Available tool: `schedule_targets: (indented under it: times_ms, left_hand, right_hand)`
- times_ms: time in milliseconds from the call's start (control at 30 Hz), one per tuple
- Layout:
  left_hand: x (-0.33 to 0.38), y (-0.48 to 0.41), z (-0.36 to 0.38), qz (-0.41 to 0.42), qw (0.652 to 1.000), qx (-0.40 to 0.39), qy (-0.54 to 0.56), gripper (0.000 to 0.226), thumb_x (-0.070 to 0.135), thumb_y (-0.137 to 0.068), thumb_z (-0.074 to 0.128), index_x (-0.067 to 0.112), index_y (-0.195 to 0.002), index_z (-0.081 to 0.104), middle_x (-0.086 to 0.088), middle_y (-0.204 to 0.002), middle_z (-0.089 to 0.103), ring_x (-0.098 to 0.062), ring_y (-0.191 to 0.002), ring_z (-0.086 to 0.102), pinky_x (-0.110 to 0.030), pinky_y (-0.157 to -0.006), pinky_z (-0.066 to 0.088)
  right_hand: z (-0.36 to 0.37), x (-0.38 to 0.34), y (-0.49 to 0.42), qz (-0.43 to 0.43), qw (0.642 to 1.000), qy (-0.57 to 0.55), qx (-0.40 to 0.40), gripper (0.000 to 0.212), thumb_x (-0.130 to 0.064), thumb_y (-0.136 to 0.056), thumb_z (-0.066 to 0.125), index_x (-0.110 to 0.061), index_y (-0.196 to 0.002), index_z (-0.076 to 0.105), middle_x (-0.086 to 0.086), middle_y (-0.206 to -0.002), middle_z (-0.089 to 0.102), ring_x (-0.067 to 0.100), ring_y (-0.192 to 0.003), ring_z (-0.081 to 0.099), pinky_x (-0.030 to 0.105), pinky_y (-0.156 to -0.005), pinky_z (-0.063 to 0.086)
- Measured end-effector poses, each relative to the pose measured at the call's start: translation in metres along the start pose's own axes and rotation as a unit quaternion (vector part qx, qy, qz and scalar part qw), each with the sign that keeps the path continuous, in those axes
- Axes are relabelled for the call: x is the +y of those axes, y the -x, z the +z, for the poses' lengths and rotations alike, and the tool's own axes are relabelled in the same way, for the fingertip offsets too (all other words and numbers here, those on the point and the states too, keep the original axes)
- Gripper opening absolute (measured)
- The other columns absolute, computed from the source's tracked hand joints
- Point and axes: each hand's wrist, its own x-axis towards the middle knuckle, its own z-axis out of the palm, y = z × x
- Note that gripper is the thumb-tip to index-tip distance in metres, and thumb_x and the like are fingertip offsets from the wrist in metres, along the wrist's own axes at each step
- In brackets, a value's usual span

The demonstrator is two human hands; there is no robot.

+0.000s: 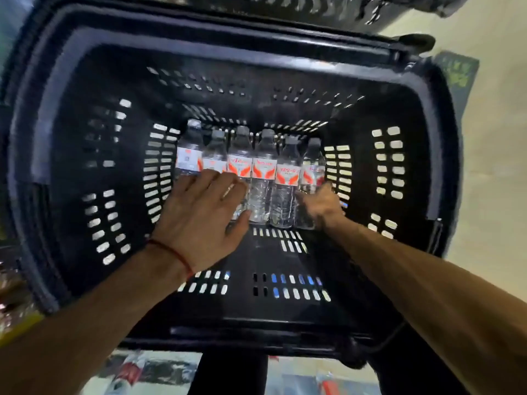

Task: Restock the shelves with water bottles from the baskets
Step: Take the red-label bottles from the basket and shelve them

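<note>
Several clear water bottles (263, 178) with dark caps and white-and-orange labels lie side by side on the bottom of a deep black slotted basket (71, 115). My left hand (199, 206) lies spread over the lower parts of the left bottles, fingers fairly straight, thumb out to the right; it wears a red thread at the wrist. My right hand (322, 203) is wrapped round the lower part of the rightmost bottle (312, 166). Both forearms reach down into the basket.
The basket's near floor (256, 303) holds nothing. A second dark slotted basket (313, 10) shows at the top edge. Pale floor (496, 172) lies to the right. Blurred packaged goods (17, 295) sit at lower left and below the basket.
</note>
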Motion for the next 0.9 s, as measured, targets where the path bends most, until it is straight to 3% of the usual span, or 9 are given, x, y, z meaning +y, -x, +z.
schedule_targets:
  times_ms: [67, 133, 233, 333, 533, 633, 767, 833, 900]
  left_hand:
    - [-0.005, -0.007, 0.016, -0.002, 1.0, -0.01, 0.005, 0.047, 0.042, -0.096, 0.045, 0.011, -0.123, 0.066, -0.009, -0.122, 0.065, -0.032, -0.109, 0.058, -0.049, -0.088, 0.05]
    - [-0.009, -0.011, 0.028, -0.005, 1.0, -0.01, 0.013, 0.045, 0.041, -0.095, 0.047, 0.01, -0.122, 0.066, -0.01, -0.122, 0.065, -0.033, -0.109, 0.058, -0.05, -0.088, 0.05]
    - [-0.011, -0.012, 0.038, -0.01, 0.999, 0.002, 0.03, 0.043, 0.038, -0.094, 0.053, 0.009, -0.123, 0.067, -0.011, -0.123, 0.066, -0.034, -0.109, 0.06, -0.049, -0.088, 0.051]
    - [-0.011, -0.01, 0.039, -0.022, 0.999, 0.009, 0.041, 0.043, 0.037, -0.094, 0.054, 0.008, -0.123, 0.067, -0.01, -0.122, 0.066, -0.034, -0.109, 0.06, -0.048, -0.087, 0.052]
    - [-0.017, 0.0, 0.032, -0.047, 0.997, 0.018, 0.059, 0.042, 0.037, -0.094, 0.054, 0.01, -0.123, 0.068, -0.007, -0.119, 0.066, -0.031, -0.11, 0.061, -0.046, -0.087, 0.052]
    - [-0.021, 0.006, 0.027, -0.063, 0.996, 0.013, 0.066, 0.043, 0.038, -0.094, 0.053, 0.01, -0.123, 0.067, -0.007, -0.118, 0.066, -0.029, -0.109, 0.06, -0.044, -0.087, 0.051]
    - [-0.024, 0.009, 0.02, -0.109, 0.99, 0.007, 0.094, 0.043, 0.039, -0.092, 0.055, 0.012, -0.124, 0.065, -0.006, -0.116, 0.066, -0.029, -0.108, 0.059, -0.043, -0.087, 0.053]
    - [-0.026, 0.01, 0.018, -0.154, 0.981, -0.015, 0.113, 0.043, 0.038, -0.093, 0.053, 0.011, -0.124, 0.066, -0.007, -0.12, 0.066, -0.029, -0.11, 0.059, -0.043, -0.088, 0.053]
    - [-0.027, 0.011, 0.02, -0.205, 0.966, -0.056, 0.145, 0.042, 0.035, -0.098, 0.054, 0.011, -0.131, 0.063, -0.008, -0.128, 0.063, -0.029, -0.117, 0.056, -0.043, -0.094, 0.051]
  right_hand:
    - [0.009, 0.002, -0.016, 0.013, 0.998, -0.059, -0.028, 0.031, -0.025, -0.097, 0.075, -0.017, -0.086, 0.046, 0.011, -0.096, 0.069, 0.021, -0.075, 0.065, 0.046, -0.078, 0.063]
    - [0.012, 0.004, -0.026, 0.021, 0.994, -0.096, -0.044, 0.036, -0.018, -0.096, 0.074, -0.024, -0.083, 0.042, 0.003, -0.091, 0.064, 0.016, -0.076, 0.063, 0.036, -0.071, 0.059]
    - [0.011, 0.011, -0.043, 0.016, 0.991, -0.115, -0.074, 0.025, -0.015, -0.093, 0.077, -0.024, -0.096, 0.054, -0.003, -0.098, 0.067, 0.016, -0.087, 0.066, 0.024, -0.058, 0.049]
    - [0.009, 0.015, -0.057, 0.007, 0.994, -0.076, -0.078, 0.034, -0.021, -0.089, 0.083, -0.021, -0.112, 0.058, -0.005, -0.101, 0.068, 0.005, -0.08, 0.061, 0.014, -0.05, 0.045]
    - [0.009, 0.017, -0.061, 0.022, 0.997, -0.057, -0.046, 0.052, -0.026, -0.079, 0.09, -0.011, -0.121, 0.063, -0.001, -0.099, 0.07, 0.011, -0.08, 0.065, 0.019, -0.058, 0.054]
    - [0.002, 0.019, -0.047, 0.018, 0.998, -0.043, -0.035, 0.06, -0.018, -0.083, 0.088, 0.001, -0.134, 0.061, 0.011, -0.117, 0.068, 0.03, -0.104, 0.068, 0.041, -0.091, 0.06]
    - [-0.013, 0.012, 0.002, 0.006, 0.998, -0.047, -0.029, 0.057, -0.005, -0.072, 0.091, -0.004, -0.121, 0.06, 0.01, -0.116, 0.072, 0.023, -0.097, 0.071, 0.023, -0.063, 0.058]
    - [-0.017, 0.001, 0.032, -0.021, 0.998, -0.052, -0.036, 0.068, 0.004, -0.067, 0.09, -0.003, -0.121, 0.05, 0.012, -0.113, 0.071, 0.027, -0.097, 0.073, 0.031, -0.069, 0.06]
    - [-0.023, -0.015, 0.06, -0.06, 0.996, -0.04, -0.047, 0.075, 0.006, -0.067, 0.09, -0.013, -0.12, 0.041, 0.005, -0.111, 0.068, 0.019, -0.094, 0.07, 0.03, -0.076, 0.061]
